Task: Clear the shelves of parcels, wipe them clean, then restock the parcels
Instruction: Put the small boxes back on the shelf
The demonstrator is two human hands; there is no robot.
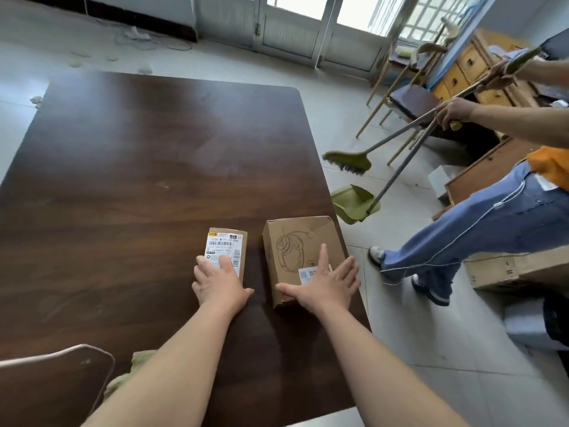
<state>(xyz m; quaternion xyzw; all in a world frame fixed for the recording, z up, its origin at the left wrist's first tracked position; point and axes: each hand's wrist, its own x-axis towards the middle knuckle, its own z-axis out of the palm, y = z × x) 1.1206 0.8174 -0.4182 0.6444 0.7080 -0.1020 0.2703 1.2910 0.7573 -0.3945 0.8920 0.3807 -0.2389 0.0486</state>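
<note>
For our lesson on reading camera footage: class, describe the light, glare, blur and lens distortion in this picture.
In the head view the windows are blown out white; the head view also shows a pale sheen on the dark table, whose edges bow from the wide lens; in the head view the broom bristles look smeared, the small parcel label fairly sharp.

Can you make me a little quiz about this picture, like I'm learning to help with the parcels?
1. True or false: the left hand lies on the bigger box.
2. How many parcels are on the dark table? A one, B two, C four.
3. Fill in: the other person holds a broom and a green ____.

Key
1. False. It rests on the small labelled parcel; the right hand touches the bigger box.
2. B.
3. dustpan.
</note>
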